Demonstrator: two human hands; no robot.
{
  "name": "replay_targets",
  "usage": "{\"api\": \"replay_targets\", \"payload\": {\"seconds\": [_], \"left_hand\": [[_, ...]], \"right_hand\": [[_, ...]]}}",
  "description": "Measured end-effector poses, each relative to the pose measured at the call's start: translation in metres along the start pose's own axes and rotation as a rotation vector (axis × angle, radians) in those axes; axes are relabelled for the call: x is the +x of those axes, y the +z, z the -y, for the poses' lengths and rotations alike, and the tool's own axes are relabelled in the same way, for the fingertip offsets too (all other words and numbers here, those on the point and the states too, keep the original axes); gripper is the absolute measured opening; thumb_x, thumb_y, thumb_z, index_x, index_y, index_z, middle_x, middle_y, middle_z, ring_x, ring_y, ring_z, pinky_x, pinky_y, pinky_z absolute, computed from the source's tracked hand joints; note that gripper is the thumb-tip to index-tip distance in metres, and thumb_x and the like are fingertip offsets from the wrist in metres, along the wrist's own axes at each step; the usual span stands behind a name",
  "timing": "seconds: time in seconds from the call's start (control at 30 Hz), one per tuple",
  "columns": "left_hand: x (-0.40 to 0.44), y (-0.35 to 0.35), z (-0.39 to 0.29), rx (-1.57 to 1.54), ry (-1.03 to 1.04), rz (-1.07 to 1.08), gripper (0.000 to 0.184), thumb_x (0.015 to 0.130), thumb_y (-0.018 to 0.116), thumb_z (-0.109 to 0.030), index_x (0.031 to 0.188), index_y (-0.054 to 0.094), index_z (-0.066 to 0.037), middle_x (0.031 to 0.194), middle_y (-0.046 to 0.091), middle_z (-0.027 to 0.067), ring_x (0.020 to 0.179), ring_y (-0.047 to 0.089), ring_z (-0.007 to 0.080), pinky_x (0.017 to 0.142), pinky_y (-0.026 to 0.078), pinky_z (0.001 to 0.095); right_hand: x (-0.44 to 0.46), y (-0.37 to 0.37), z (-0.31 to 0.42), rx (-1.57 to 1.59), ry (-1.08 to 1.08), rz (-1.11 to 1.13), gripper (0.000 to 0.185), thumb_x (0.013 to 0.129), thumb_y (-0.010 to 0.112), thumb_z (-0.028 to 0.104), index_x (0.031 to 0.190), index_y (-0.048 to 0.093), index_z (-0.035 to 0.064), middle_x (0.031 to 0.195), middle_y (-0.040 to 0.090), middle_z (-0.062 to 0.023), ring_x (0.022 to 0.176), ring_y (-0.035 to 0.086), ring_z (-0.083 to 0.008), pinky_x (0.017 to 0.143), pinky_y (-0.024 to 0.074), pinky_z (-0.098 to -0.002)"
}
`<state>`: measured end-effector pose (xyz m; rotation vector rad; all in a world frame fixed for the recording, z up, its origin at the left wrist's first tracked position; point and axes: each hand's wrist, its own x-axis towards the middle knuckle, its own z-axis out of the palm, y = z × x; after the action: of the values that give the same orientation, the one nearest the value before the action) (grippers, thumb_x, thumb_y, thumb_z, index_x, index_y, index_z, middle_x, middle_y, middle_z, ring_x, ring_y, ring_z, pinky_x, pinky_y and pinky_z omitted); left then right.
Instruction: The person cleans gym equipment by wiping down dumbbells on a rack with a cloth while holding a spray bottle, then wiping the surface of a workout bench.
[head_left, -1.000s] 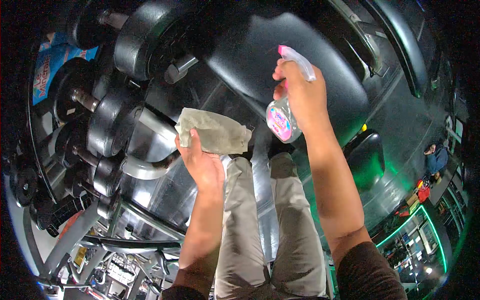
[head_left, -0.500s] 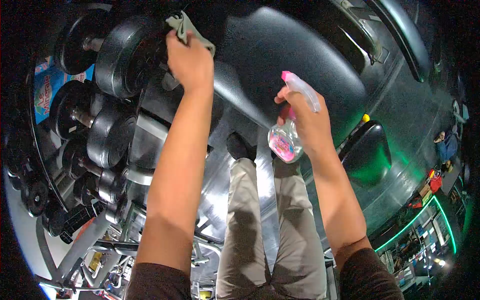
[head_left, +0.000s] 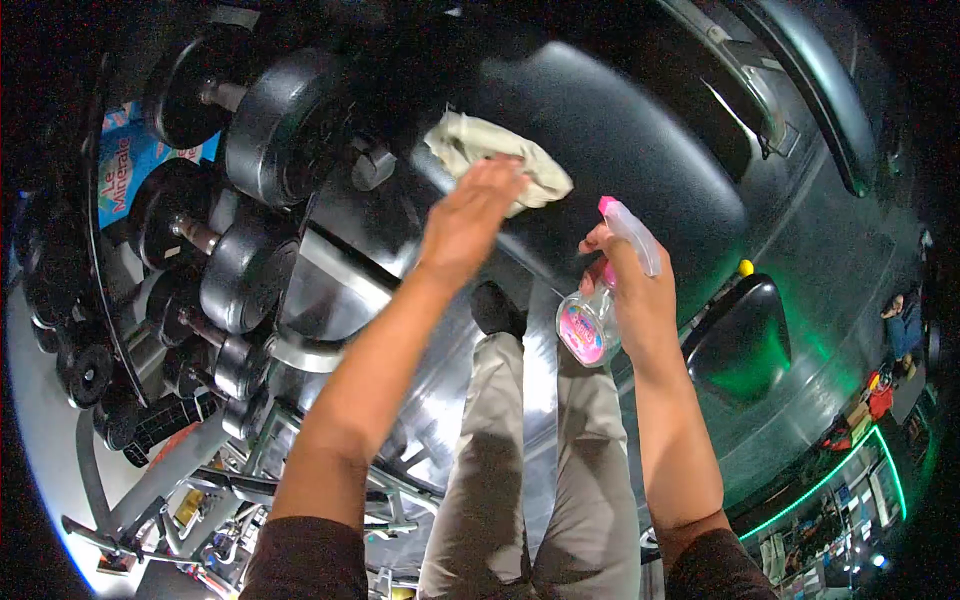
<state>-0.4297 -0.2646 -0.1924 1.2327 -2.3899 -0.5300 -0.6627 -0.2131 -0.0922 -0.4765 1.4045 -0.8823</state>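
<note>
Half a second ago the cloth (head_left: pixel 490 140) was up at the far left end of the black pad (head_left: pixel 630 130); now it has come across to the pad's near edge, carried by the left hand (head_left: pixel 470 220), which is slightly blurred. Over the same span the spray bottle (head_left: pixel 585 332) has kept to the right hand (head_left: pixel 640 290), upright as before.

Pale and creased, the cloth lies spread along the pad's edge. The left hand's fingers reach out nearly straight, close together, over the middle of it; the thumb is hidden, so I cannot tell whether they also pinch the cloth. Nearer the body, and well clear of the cloth, the right hand's fingers are curled around the neck of the bottle, beneath its white and pink spray head. The bottle is clear, with a pink label facing up.

Below the bottle and cloth are the person's light trousers (head_left: pixel 490 430) and one dark shoe (head_left: pixel 497 308). To the left, black dumbbells (head_left: pixel 250 285) stand in rows, with a blue box (head_left: pixel 118 180) marked "Le Minerale" behind them. To the right, a smaller dark pad (head_left: pixel 745 335) catches green light, and farther off runs a green light strip (head_left: pixel 889 470).
</note>
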Motion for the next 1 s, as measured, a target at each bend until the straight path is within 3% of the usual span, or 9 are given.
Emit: {"api": "replay_targets", "payload": {"seconds": [0.17,0.23,0.33,0.47,0.67,0.7,0.87,0.93,1.0], "left_hand": [[0.033,-0.015,0.040,0.160,-0.085,0.058,0.066,0.085,0.061,0.007,0.148,0.055,-0.011,0.156,0.053,0.0155,0.142,0.053,0.0357,0.120,0.043,0.0449],[0.059,-0.013,0.043,0.025,-0.275,-0.232,0.064,0.089,0.061,0.000,0.151,0.054,-0.014,0.159,0.050,0.0144,0.144,0.049,0.0376,0.122,0.039,0.0474],[0.082,-0.008,0.043,0.143,-0.070,-0.066,0.063,0.090,0.060,-0.005,0.152,0.054,-0.018,0.159,0.050,0.0136,0.148,0.043,0.0393,0.125,0.033,0.0497],[0.074,-0.002,0.031,0.061,-0.116,-0.101,0.062,0.091,0.061,-0.007,0.152,0.055,-0.018,0.160,0.048,0.0127,0.151,0.038,0.0398,0.125,0.031,0.0507],[0.019,0.027,-0.032,-0.002,-0.083,-0.140,0.069,0.086,0.069,-0.003,0.148,0.061,-0.033,0.135,0.058,0.0151,0.118,0.054,0.0382,0.108,0.044,0.0457],[0.016,0.021,-0.040,0.027,-0.028,-0.051,0.056,0.092,0.072,-0.013,0.143,0.064,-0.033,0.136,0.058,0.0156,0.118,0.055,0.0389,0.105,0.046,0.0451],[0.046,-0.003,0.002,0.113,-0.091,-0.121,0.062,0.086,0.065,-0.005,0.143,0.065,-0.028,0.134,0.059,0.0159,0.109,0.060,0.0367,0.090,0.056,0.0432],[0.065,-0.017,0.043,0.400,-0.105,-0.010,0.067,0.089,0.063,-0.002,0.146,0.059,-0.038,0.138,0.055,0.0116,0.115,0.058,0.0390,0.091,0.060,0.0474],[0.085,-0.026,0.075,0.447,-0.068,-0.092,0.060,0.091,0.064,-0.007,0.148,0.058,-0.027,0.139,0.054,0.0135,0.123,0.056,0.0404,0.107,0.050,0.0541]], "right_hand": [[0.001,-0.006,0.000,-0.017,-0.020,0.022,0.034,0.102,0.062,0.023,0.126,0.065,-0.0008,0.098,0.068,-0.0108,0.064,0.061,-0.0152,0.061,0.0506,-0.0299],[0.002,-0.008,-0.001,-0.020,-0.017,0.022,0.034,0.103,0.062,0.023,0.128,0.064,-0.0006,0.096,0.067,-0.0087,0.064,0.061,-0.0144,0.060,0.0499,-0.0296],[0.002,-0.007,-0.003,-0.006,-0.018,0.014,0.033,0.104,0.063,0.022,0.129,0.064,-0.0004,0.096,0.066,-0.0066,0.065,0.061,-0.0137,0.060,0.0494,-0.0293],[-0.001,-0.006,-0.001,0.013,-0.004,0.018,0.027,0.104,0.063,0.020,0.121,0.065,-0.0004,0.095,0.066,-0.0067,0.065,0.062,-0.0138,0.059,0.0497,-0.0294],[-0.002,-0.007,-0.004,0.041,0.014,-0.016,0.016,0.103,0.062,0.016,0.109,0.064,0.0015,0.094,0.065,-0.0059,0.066,0.062,-0.0134,0.060,0.0507,-0.0297],[-0.001,-0.008,-0.002,0.038,0.013,-0.018,0.016,0.103,0.062,0.016,0.109,0.064,0.0015,0.094,0.065,-0.0059,0.066,0.062,-0.0134,0.060,0.0507,-0.0297],[0.002,-0.012,0.003,-0.026,0.022,-0.013,0.015,0.103,0.061,0.015,0.109,0.065,0.0020,0.094,0.065,-0.0054,0.066,0.062,-0.0136,0.061,0.0516,-0.0300],[0.003,-0.014,0.009,-0.029,0.014,-0.002,0.014,0.103,0.060,0.015,0.108,0.065,0.0022,0.094,0.065,-0.0054,0.066,0.063,-0.0137,0.061,0.0515,-0.0300],[0.005,-0.014,0.008,-0.022,0.012,0.008,0.014,0.103,0.060,0.014,0.108,0.065,0.0024,0.094,0.065,-0.0054,0.066,0.063,-0.0138,0.061,0.0515,-0.0299]]}}
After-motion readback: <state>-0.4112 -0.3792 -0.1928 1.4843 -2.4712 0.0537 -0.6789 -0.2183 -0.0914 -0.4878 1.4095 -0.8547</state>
